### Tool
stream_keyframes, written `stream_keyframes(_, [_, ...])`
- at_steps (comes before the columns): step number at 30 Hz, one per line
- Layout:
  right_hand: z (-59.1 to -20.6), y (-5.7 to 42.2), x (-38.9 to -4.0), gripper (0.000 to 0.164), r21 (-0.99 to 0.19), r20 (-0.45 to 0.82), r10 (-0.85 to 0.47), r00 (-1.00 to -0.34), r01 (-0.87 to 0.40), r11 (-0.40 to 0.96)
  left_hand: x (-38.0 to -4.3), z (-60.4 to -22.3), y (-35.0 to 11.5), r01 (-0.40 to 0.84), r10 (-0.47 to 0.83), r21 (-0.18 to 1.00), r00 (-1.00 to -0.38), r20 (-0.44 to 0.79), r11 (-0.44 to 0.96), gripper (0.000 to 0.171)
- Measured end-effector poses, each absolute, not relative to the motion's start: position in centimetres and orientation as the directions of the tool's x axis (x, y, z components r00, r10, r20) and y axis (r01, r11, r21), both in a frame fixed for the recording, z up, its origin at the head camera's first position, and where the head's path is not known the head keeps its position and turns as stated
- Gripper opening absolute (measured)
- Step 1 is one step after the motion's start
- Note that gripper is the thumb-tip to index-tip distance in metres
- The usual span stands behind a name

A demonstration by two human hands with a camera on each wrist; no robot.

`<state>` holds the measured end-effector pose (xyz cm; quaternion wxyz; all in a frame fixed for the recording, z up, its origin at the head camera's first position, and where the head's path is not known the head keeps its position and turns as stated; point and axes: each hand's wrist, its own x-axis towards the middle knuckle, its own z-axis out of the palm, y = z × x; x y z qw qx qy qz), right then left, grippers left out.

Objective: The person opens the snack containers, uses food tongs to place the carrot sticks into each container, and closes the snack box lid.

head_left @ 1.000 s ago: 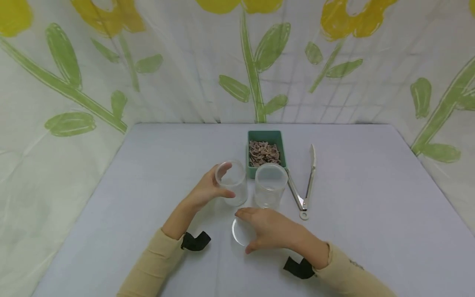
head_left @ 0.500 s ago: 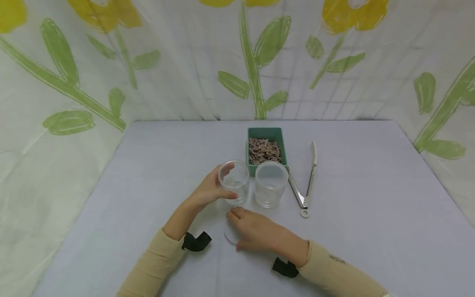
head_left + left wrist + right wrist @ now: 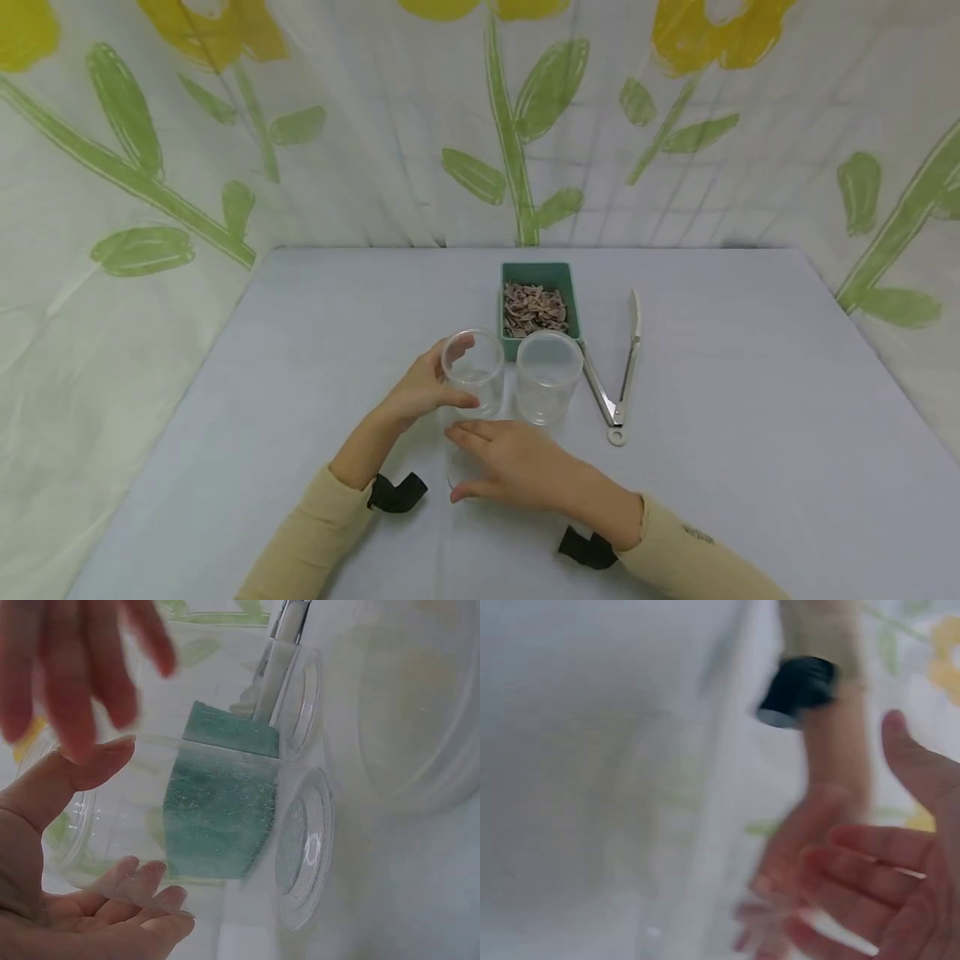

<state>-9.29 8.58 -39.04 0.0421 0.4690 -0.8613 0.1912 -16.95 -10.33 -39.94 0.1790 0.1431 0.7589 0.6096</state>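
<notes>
My left hand [image 3: 420, 390] holds a clear jar [image 3: 480, 387] from its left side. In the left wrist view, the thumb and fingers lie on opposite sides of that jar's wall. A second clear jar [image 3: 547, 379] stands just to its right, its opening upward. Closer to me, my right hand [image 3: 517, 467] hovers with spread fingers over a clear round thing [image 3: 450, 479], mostly hidden beneath it. The left wrist view shows this round thing [image 3: 412, 712] large and blurred, with the right fingertips apart from it. In the right wrist view, the right fingers are loosely extended with nothing between them.
Behind the jars is a green box [image 3: 536, 272] with brown strips [image 3: 534, 310] inside. Metal tongs [image 3: 618, 408] lie spread to its right, hinge end toward me. A flower-patterned curtain [image 3: 360, 150] hangs beyond the table's far edge.
The right hand has moved left, and the clear round thing has shifted left with it. The left hand and its jar have moved only slightly right.
</notes>
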Motion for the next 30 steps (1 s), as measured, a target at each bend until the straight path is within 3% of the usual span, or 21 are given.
stream_keyframes(3, [-37.0,9.9,-9.7,0.049,-0.297,0.517,-0.661,-0.543,-0.838,0.457,-17.0,-40.0,-10.3,0.013,0.436,0.975,-0.896,-0.088,0.222,0.085])
stream_keyframes(6, [-34.9,11.5,-10.7,0.052,-0.395,0.577,-0.456,-0.678,-0.72,0.571,-17.0,-40.0,-10.2,0.02,0.427,0.974,-0.901,-0.08,0.226,0.084])
stream_keyframes(9, [-33.8,12.8,-11.9,0.078,-0.501,0.383,-0.317,-0.868,-0.483,0.718,-17.0,-40.1,-10.1,0.008,0.406,0.972,-0.909,-0.09,0.234,0.084])
stream_keyframes(12, [-33.7,13.5,-13.0,0.097,-0.485,0.106,-0.269,-0.957,-0.286,0.826,-16.9,-40.2,-10.1,0.014,0.393,0.966,-0.915,-0.091,0.257,0.085])
stream_keyframes(15, [-34.3,13.6,-13.5,0.097,-0.479,-0.011,-0.245,-0.969,-0.21,0.852,-16.7,-40.4,-10.2,0.023,0.391,0.96,-0.916,-0.092,0.28,0.087])
stream_keyframes(25, [-33.1,16.5,-13.2,0.094,-0.587,-0.019,-0.255,-0.967,-0.196,0.785,-16.4,-39.8,-12.1,0.068,0.413,0.948,-0.908,-0.07,0.312,0.106])
stream_keyframes(30, [-31.3,19.3,-11.9,0.089,-0.755,0.053,-0.394,-0.918,-0.295,0.586,-13.9,-37.4,-13.2,0.235,0.356,0.894,-0.93,0.092,0.383,0.104])
